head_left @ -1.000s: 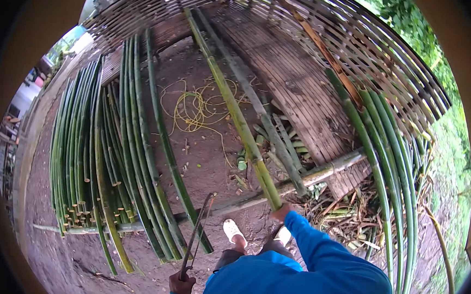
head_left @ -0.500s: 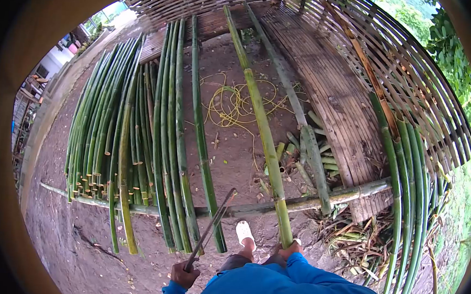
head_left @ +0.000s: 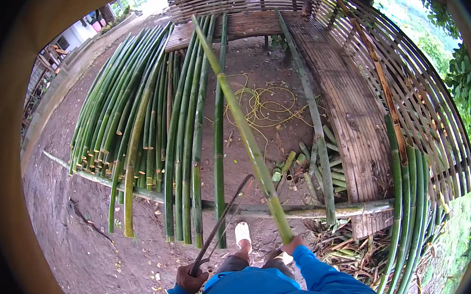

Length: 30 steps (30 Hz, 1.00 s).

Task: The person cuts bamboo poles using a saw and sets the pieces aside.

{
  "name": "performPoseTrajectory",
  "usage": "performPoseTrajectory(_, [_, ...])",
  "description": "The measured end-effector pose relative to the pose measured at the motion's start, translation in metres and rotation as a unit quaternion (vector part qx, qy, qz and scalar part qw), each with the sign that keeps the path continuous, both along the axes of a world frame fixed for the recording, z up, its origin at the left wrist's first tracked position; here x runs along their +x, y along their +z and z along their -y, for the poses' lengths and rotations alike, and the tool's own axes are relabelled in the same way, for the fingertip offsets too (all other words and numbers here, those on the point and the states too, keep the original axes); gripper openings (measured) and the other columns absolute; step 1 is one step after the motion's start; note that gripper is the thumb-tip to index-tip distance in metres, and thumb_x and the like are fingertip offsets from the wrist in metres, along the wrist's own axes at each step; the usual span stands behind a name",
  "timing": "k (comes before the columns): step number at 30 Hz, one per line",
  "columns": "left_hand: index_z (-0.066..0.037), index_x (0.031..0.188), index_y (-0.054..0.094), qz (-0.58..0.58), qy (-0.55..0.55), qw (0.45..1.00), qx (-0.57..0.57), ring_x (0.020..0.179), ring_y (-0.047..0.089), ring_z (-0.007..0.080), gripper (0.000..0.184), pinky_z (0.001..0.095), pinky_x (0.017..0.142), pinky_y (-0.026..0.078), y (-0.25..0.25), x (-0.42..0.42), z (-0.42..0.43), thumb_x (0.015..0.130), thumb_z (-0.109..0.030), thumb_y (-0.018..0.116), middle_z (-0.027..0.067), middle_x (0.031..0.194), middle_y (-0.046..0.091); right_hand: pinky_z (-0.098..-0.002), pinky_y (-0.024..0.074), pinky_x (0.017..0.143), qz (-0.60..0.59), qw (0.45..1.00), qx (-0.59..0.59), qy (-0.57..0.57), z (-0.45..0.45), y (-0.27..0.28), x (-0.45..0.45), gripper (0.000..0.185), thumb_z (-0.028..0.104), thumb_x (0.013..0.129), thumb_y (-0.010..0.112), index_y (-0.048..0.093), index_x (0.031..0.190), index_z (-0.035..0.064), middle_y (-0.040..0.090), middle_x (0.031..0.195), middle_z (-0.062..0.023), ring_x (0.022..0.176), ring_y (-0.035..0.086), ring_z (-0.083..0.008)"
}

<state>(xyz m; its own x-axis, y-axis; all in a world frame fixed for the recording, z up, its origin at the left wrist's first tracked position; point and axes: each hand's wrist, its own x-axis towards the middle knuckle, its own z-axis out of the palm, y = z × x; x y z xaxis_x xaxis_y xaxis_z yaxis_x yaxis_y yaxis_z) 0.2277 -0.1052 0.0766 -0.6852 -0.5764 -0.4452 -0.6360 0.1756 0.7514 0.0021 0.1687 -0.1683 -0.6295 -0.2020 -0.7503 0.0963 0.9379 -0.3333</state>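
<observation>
My right hand [head_left: 293, 245] is closed around the near end of a long yellow-green bamboo pole [head_left: 245, 128]. The pole slants away to the upper left, crossing above a cross pole [head_left: 242, 209] on the ground, and its far end is over the tops of several green poles. In my left hand [head_left: 191, 279] is the handle of a bow saw [head_left: 222, 220], its frame pointing up and to the right. Just left of the saw, several green bamboo poles [head_left: 188, 165] lie side by side across the cross pole.
More cut bamboo poles [head_left: 110, 105] are lined up at the left. A tangled yellow rope [head_left: 260, 106] lies on the dirt. At the right are a slatted bamboo bench [head_left: 334, 99], a grey pole [head_left: 309, 106], leaning green poles [head_left: 411, 214] and a pile of scraps [head_left: 348, 250].
The far end of the held pole has swung left, toward the green poles. My right hand still grips its near end, and my left hand keeps the saw. The view has shifted.
</observation>
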Motion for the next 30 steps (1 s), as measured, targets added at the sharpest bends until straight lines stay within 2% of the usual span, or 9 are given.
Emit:
performPoseTrajectory(4, [-0.005, 0.052, 0.046, -0.076, 0.042, 0.994, 0.065, 0.045, 0.046, 0.0102, 0.023, 0.0261, 0.044, 0.039, -0.010, 0.008, -0.008, 0.067, -0.001, 0.063, 0.0014, 0.048, 0.047, -0.0362, 0.0518, 0.069, 0.051, 0.983, -0.119, 0.128, 0.128, 0.081, 0.004, 0.054, 0.048, 0.058, 0.072, 0.066, 0.088, 0.0039, 0.066, 0.082, -0.0164, 0.078, 0.065, -0.0274])
performPoseTrajectory(5, [-0.006, 0.052, 0.042, -0.106, 0.048, 0.991, 0.069, 0.047, 0.047, 0.0108, 0.026, 0.0257, 0.045, 0.040, -0.005, 0.004, -0.010, 0.068, 0.005, 0.060, 0.0028, 0.051, 0.048, -0.0352, 0.0516, 0.063, 0.086, 0.961, -0.252, 0.074, 0.162, 0.014, 0.025, 0.054, 0.049, 0.059, 0.074, 0.065, 0.088, 0.0043, 0.066, 0.078, -0.0152, 0.073, 0.065, -0.0266])
performPoseTrajectory(8, [-0.008, 0.051, 0.042, -0.164, 0.107, 0.980, 0.027, 0.045, 0.038, 0.0055, 0.029, 0.0258, 0.044, 0.034, 0.017, -0.018, -0.020, 0.066, -0.003, 0.066, -0.0031, 0.047, 0.041, -0.0404, 0.0428, 0.089, 0.056, 0.865, -0.373, 0.332, 0.235, 0.110, 0.033, 0.078, 0.046, 0.064, 0.071, 0.043, 0.122, 0.0029, 0.055, 0.117, -0.0206, 0.106, 0.055, -0.0315])
performPoseTrajectory(13, [-0.007, 0.053, 0.042, -0.183, 0.093, 0.977, -0.064, 0.047, 0.041, 0.0072, 0.028, 0.0258, 0.047, 0.037, 0.026, -0.018, -0.021, 0.065, -0.003, 0.067, -0.0018, 0.049, 0.043, -0.0421, 0.0472, 0.076, -0.193, 0.732, -0.528, 0.385, 0.223, -0.007, 0.066, 0.044, 0.034, 0.067, 0.062, 0.059, 0.100, 0.0059, 0.063, 0.094, -0.0154, 0.090, 0.059, -0.0328])
performPoseTrajectory(14, [-0.007, 0.054, 0.042, -0.171, 0.090, 0.979, -0.067, 0.048, 0.041, 0.0072, 0.027, 0.0257, 0.047, 0.037, 0.023, -0.016, -0.024, 0.064, -0.004, 0.067, -0.0019, 0.049, 0.043, -0.0429, 0.0474, 0.073, 0.000, 0.834, -0.392, 0.387, 0.189, 0.035, 0.041, 0.034, 0.032, 0.070, 0.058, 0.060, 0.094, 0.0080, 0.063, 0.091, -0.0101, 0.089, 0.057, -0.0309])
performPoseTrajectory(17, [-0.006, 0.055, 0.043, -0.128, 0.090, 0.986, -0.059, 0.049, 0.041, 0.0071, 0.026, 0.0255, 0.047, 0.037, 0.013, -0.007, -0.034, 0.064, -0.005, 0.068, -0.0019, 0.050, 0.044, -0.0466, 0.0464, 0.075, -0.103, 0.893, -0.353, 0.261, 0.048, -0.032, 0.015, 0.032, 0.036, 0.074, 0.056, 0.063, 0.089, 0.0092, 0.062, 0.085, -0.0132, 0.082, 0.059, -0.0325])
performPoseTrajectory(19, [-0.005, 0.056, 0.044, -0.087, 0.076, 0.993, -0.027, 0.049, 0.042, 0.0072, 0.025, 0.0254, 0.047, 0.037, 0.007, -0.009, -0.044, 0.063, -0.006, 0.068, -0.0015, 0.050, 0.045, -0.0429, 0.0481, 0.079, -0.090, 0.949, -0.031, 0.300, -0.075, -0.261, 0.008, 0.048, 0.044, 0.066, 0.064, 0.064, 0.100, 0.0099, 0.063, 0.100, -0.0148, 0.092, 0.059, -0.0315])
performPoseTrajectory(23, [-0.002, 0.058, 0.049, -0.088, 0.025, 0.996, 0.020, 0.043, 0.044, 0.0103, 0.013, 0.0263, 0.042, 0.038, -0.019, -0.021, -0.061, 0.063, -0.004, 0.061, 0.0015, 0.047, 0.046, -0.0443, 0.0475, 0.079, -0.129, 0.942, 0.163, -0.264, -0.296, -0.090, 0.018, 0.042, 0.037, 0.072, 0.061, 0.064, 0.100, 0.0050, 0.062, 0.098, -0.0197, 0.098, 0.057, -0.0334])
performPoseTrajectory(30, [-0.005, 0.068, 0.047, -0.051, -0.093, 0.994, -0.032, 0.042, 0.051, 0.0171, 0.017, 0.0310, 0.038, 0.043, -0.062, -0.053, -0.070, 0.062, -0.001, 0.063, 0.0062, 0.056, 0.051, -0.0414, 0.0430, 0.092, -0.200, 0.798, 0.292, -0.487, -0.452, 0.012, 0.044, 0.046, 0.014, 0.072, 0.059, 0.048, 0.116, 0.0079, 0.048, 0.120, -0.0186, 0.113, 0.046, -0.0356])
